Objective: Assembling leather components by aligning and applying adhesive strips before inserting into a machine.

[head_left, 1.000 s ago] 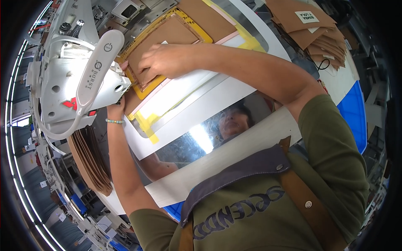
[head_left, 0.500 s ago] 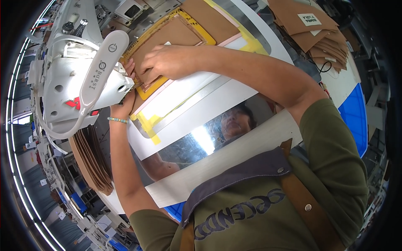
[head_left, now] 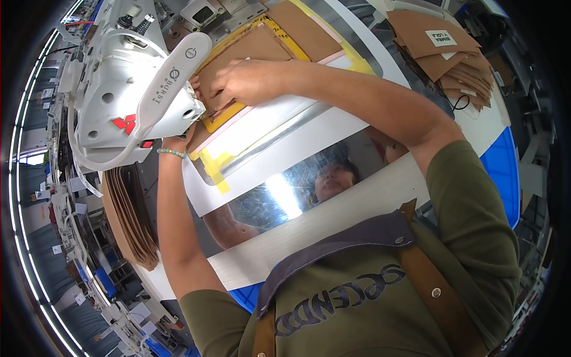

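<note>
My right hand [head_left: 248, 82] rests on a brown panel [head_left: 262, 44] that lies inside a yellow-edged frame [head_left: 300, 49]. Its fingers are bent, with their tips down on the panel near the frame's near-left corner. Most of my left hand [head_left: 195, 87] is behind the white head of a sewing machine [head_left: 122, 89]. Only some of its fingertips show, beside the frame's left edge, and its grip is hidden. A bead bracelet [head_left: 171, 153] circles the left wrist. Beneath the frame lies a white sheet [head_left: 262, 163] with yellow tape [head_left: 219, 169] along its border.
A white lamp arm [head_left: 169, 83] crosses over the machine head. Stacked brown pieces [head_left: 128, 217] stand at the left, and another brown stack [head_left: 437, 44] lies at the far right. A shiny metal plate [head_left: 253, 208] is nearest me. A blue bin [head_left: 499, 175] sits at the right.
The view has shifted slightly, so the machine head and lamp appear farther right and higher. Both hands remain by the frame's left corner; the right fingers have moved only a little.
</note>
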`<state>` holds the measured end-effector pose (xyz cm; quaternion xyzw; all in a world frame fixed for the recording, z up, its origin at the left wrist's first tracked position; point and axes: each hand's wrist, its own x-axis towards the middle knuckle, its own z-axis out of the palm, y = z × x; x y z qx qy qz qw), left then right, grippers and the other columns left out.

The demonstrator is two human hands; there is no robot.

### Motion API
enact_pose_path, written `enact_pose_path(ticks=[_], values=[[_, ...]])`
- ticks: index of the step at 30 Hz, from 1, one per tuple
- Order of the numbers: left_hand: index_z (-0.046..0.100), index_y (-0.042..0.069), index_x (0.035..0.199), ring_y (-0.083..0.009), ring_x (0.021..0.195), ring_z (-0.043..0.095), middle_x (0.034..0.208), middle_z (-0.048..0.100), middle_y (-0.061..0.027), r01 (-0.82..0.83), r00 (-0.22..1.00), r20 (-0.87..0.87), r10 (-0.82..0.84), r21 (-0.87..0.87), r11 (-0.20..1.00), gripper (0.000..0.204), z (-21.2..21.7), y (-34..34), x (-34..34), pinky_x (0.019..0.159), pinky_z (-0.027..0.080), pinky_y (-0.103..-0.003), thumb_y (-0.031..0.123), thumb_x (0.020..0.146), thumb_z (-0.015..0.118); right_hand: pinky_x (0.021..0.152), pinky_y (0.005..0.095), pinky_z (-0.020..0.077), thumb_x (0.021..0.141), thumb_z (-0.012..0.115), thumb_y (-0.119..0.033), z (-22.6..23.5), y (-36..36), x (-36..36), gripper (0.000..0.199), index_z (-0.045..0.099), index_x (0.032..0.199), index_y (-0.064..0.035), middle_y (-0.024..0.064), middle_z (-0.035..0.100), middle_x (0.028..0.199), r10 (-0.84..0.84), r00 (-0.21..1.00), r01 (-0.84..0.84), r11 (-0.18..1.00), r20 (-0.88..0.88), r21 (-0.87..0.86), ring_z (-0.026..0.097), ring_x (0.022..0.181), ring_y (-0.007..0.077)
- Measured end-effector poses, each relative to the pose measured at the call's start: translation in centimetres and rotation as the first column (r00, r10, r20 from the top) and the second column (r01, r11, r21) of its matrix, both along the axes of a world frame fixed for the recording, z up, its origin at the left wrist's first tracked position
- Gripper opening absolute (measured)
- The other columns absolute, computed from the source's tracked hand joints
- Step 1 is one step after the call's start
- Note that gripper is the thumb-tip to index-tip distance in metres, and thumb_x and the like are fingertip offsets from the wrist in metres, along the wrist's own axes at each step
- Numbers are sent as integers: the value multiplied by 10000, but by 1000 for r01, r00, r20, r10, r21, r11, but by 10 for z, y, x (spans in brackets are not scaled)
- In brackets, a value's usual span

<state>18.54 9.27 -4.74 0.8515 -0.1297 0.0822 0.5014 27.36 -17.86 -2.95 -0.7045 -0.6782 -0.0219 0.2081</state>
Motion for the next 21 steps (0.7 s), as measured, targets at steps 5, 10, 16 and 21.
enact_pose_path(ticks=[5,10,16,21], values=[[719,34,1223,-282,1334,623,1358,725,-102,-96,985,166,42,330,939,190,8,-21,-6,1220,426,-433,70,1045,665,1111,463,472,943,640,-64,-2,-4,0,383,820,1240,-224,54,710,1325,0,998,1,1000,-67,9,633,1261,256],[698,36,1276,-252,1301,648,1369,718,-112,-103,977,208,37,320,942,246,9,-16,-5,1182,464,-389,47,1033,661,1097,460,476,955,647,-87,-2,-3,-3,351,835,1218,-223,54,725,1311,-15,999,16,1000,-37,19,635,1269,251],[704,50,1305,-235,1309,653,1373,723,-125,-113,970,241,20,378,919,271,2,-10,-12,1168,477,-371,73,1040,651,1101,479,480,936,631,-68,21,3,-2,354,845,1191,-190,52,718,1368,-20,972,-27,980,-232,-197,637,1271,249],[704,32,1312,-254,1309,658,1373,728,-125,-119,978,206,35,409,905,296,-3,-12,-32,1152,487,-396,83,1023,664,1148,470,466,949,597,-57,11,3,-3,379,812,1252,-135,38,708,1405,-161,987,162,985,8,-52,592,1342,264]])
